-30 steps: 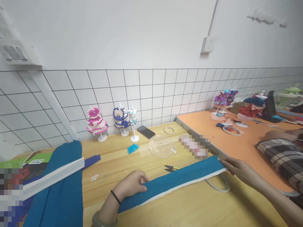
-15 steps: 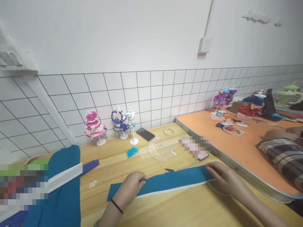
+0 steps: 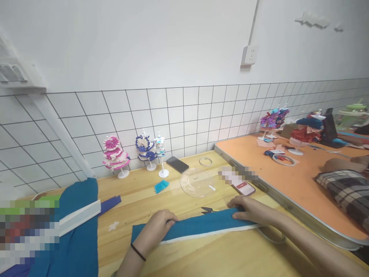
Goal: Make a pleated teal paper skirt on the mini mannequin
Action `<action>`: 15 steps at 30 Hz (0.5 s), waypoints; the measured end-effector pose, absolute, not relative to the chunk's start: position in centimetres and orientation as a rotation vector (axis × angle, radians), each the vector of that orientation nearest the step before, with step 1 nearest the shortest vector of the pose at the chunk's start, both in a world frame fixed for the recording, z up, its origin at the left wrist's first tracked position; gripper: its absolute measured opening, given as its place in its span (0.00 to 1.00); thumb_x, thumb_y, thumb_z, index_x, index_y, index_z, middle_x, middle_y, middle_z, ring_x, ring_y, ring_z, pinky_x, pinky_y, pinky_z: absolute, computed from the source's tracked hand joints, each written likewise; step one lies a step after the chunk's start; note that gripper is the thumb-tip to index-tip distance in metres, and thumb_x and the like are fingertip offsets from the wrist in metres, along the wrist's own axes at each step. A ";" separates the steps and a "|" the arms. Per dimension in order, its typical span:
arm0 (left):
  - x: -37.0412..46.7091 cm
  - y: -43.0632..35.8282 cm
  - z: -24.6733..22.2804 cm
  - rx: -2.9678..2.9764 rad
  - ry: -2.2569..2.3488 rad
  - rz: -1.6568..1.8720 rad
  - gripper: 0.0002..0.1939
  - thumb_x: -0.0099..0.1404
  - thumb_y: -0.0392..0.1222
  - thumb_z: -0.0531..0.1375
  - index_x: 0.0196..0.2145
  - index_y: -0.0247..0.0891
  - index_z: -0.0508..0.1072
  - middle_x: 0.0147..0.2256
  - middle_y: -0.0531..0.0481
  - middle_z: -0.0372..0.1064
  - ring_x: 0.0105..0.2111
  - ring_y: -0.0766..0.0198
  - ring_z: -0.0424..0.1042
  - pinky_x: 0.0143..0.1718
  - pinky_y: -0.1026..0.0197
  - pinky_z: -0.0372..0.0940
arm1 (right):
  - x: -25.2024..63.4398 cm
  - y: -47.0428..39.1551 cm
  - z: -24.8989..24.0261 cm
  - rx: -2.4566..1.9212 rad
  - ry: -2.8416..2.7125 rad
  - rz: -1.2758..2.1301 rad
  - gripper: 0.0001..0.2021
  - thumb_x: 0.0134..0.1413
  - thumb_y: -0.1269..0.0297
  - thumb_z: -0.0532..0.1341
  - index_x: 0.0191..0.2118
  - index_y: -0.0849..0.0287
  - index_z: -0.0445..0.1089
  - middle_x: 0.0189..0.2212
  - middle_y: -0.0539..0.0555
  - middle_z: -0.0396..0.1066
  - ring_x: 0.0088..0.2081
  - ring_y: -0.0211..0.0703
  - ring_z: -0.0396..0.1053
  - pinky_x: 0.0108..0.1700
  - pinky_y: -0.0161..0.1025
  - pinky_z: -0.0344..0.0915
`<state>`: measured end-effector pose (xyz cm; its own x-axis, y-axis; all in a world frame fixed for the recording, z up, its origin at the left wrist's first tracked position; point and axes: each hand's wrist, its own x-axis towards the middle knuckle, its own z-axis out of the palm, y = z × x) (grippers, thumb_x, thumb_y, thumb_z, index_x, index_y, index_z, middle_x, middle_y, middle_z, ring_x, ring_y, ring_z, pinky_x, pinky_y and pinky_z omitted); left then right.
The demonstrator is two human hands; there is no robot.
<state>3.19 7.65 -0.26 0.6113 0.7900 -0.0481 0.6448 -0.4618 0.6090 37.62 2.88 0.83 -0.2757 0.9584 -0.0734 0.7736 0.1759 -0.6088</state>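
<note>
Two bare hands over one blue strip (image 3: 198,228), flat along the near part of the wooden table (image 3: 201,259). At the strip's far long edge, left hand (image 3: 161,227) narrow, fingertips close to thumb, impossible to tell whether pinching cloth. Near the other end, right hand (image 3: 252,209) wider, thumb resting on the strip, fingers apart from it at and past the far edge. Along the near edge, a white border (image 3: 207,234). Just beyond the strip, between the hands, dark scissors (image 3: 208,210). Partly under the right hand and wrist, a pale ring (image 3: 275,241).

Close past the right fingers, a lit phone (image 3: 245,188); farther back, a clear disc (image 3: 196,184) and a dark phone (image 3: 178,164). To the right, running slantwise, the metal rim (image 3: 294,212) of an orange table (image 3: 285,181), with another person's checked sleeve (image 3: 343,190) across it. To the left, well apart from the strip, a large blue cloth (image 3: 79,242), with a star-shaped scrap (image 3: 113,226) on the wood between. Toward the wall, side by side, three decorated stands (image 3: 147,151). In front of the near edge, a broad stretch of pale wood.
</note>
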 end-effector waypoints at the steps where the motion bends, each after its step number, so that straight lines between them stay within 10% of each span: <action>1: 3.0 7.7 -0.3 2.235 1.131 0.320 0.14 0.58 0.36 0.51 0.34 0.41 0.76 0.37 0.49 0.74 0.39 0.61 0.69 0.42 0.62 0.59 | 37.6 2.9 0.9 -1.638 -2.143 0.793 0.10 0.45 0.59 0.60 0.33 0.57 0.72 0.32 0.53 0.72 0.35 0.47 0.68 0.37 0.39 0.62; 15: -0.8 8.5 2.1 2.139 1.314 0.197 0.06 0.51 0.42 0.55 0.23 0.38 0.69 0.26 0.54 0.68 0.31 0.61 0.66 0.32 0.63 0.57 | 38.2 0.3 4.2 -1.759 -2.081 0.668 0.10 0.49 0.57 0.57 0.26 0.57 0.69 0.22 0.49 0.68 0.25 0.41 0.63 0.28 0.34 0.57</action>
<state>-0.84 8.48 2.14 0.4953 0.8489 -0.1845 0.7577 -0.3183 0.5697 38.21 0.28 4.16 -0.1797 0.9827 -0.0451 0.8254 0.1257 -0.5504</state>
